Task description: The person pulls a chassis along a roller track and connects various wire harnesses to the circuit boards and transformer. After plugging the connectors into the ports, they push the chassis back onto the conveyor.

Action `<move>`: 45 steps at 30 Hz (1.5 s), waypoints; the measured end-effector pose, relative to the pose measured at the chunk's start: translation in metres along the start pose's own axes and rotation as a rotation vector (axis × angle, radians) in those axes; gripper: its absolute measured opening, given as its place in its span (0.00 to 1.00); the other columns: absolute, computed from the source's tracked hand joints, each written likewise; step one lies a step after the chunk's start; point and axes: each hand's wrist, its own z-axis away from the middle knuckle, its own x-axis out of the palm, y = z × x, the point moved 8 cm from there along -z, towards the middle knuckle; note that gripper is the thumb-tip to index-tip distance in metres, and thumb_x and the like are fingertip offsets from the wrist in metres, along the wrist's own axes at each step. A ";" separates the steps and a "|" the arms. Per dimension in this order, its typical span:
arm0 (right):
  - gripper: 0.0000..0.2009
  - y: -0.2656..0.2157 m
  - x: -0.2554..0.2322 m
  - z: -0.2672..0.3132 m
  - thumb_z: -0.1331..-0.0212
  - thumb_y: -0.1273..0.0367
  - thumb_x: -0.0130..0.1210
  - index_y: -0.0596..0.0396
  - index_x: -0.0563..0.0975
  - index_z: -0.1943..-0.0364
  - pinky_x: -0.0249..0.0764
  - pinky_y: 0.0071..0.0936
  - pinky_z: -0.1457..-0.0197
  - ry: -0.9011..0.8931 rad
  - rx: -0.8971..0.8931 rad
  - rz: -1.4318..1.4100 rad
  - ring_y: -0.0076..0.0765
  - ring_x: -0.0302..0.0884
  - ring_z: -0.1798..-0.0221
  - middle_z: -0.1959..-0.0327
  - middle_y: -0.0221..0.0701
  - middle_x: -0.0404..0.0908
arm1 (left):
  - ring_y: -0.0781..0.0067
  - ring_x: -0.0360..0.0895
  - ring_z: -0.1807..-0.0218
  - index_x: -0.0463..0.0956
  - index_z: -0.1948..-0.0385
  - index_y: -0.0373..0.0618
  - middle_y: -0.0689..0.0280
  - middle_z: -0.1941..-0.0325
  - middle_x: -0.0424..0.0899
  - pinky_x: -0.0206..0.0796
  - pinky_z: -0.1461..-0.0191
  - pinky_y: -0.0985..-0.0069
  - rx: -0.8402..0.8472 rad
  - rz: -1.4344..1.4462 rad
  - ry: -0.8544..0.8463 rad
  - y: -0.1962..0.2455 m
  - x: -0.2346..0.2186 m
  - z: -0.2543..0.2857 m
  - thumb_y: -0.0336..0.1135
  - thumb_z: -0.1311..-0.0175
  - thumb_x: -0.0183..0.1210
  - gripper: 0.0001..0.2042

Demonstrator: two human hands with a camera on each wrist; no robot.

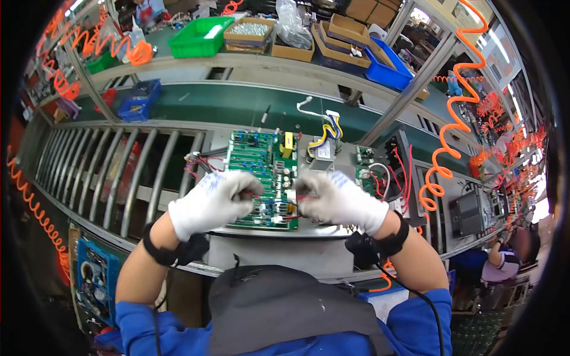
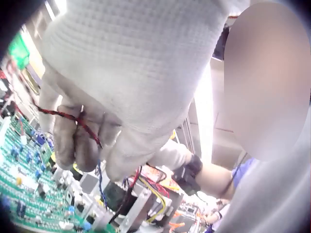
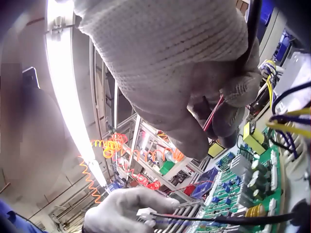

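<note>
Both hands wear white knit gloves and work above a large green circuit board point(image 1: 246, 157). My left hand point(image 1: 217, 199) is over the board's left side, fingers curled. A twisted red-and-black wire point(image 2: 90, 130) runs across those fingers in the left wrist view. From the right wrist view, a white connector point(image 3: 145, 213) on dark and red leads shows at the left fingertips. My right hand point(image 1: 341, 200), over the board's right edge, pinches thin red and white wires point(image 3: 214, 114) between thumb and fingers. A blue wire point(image 2: 102, 182) hangs from the left hand toward the board.
Behind the board is a metal box point(image 1: 323, 151) with yellow, blue and white cables. Red wires point(image 1: 407, 175) lie at the right. Metal rollers point(image 1: 127, 184) extend left. A green bin point(image 1: 199, 38) and cardboard boxes point(image 1: 294, 50) line the back shelf; an orange coiled hose point(image 1: 451, 127) hangs right.
</note>
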 end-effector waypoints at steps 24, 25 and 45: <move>0.10 -0.016 -0.080 0.067 0.33 0.69 0.53 0.61 0.79 0.56 0.70 0.14 0.68 0.509 0.035 -0.633 0.14 0.72 0.73 0.68 0.29 0.82 | 0.82 0.71 0.85 0.70 0.52 0.34 0.58 0.66 0.84 0.63 0.83 0.83 -0.275 0.771 0.348 -0.024 0.028 -0.029 0.28 0.31 0.53 0.10; 0.10 -0.023 -0.083 0.077 0.35 0.70 0.53 0.62 0.79 0.56 0.71 0.14 0.68 0.510 0.039 -0.668 0.15 0.72 0.73 0.68 0.31 0.82 | 0.82 0.71 0.84 0.70 0.51 0.34 0.58 0.66 0.83 0.64 0.82 0.83 -0.285 0.750 0.352 -0.023 0.026 -0.027 0.28 0.31 0.53 0.11; 0.15 -0.011 -0.066 0.218 0.37 0.68 0.61 0.70 0.81 0.55 0.74 0.31 0.71 -0.166 -0.682 -0.573 0.39 0.80 0.71 0.68 0.39 0.84 | 0.58 0.79 0.70 0.82 0.64 0.41 0.57 0.73 0.80 0.70 0.63 0.66 -0.105 -0.593 0.259 0.016 -0.026 0.012 0.28 0.49 0.61 0.09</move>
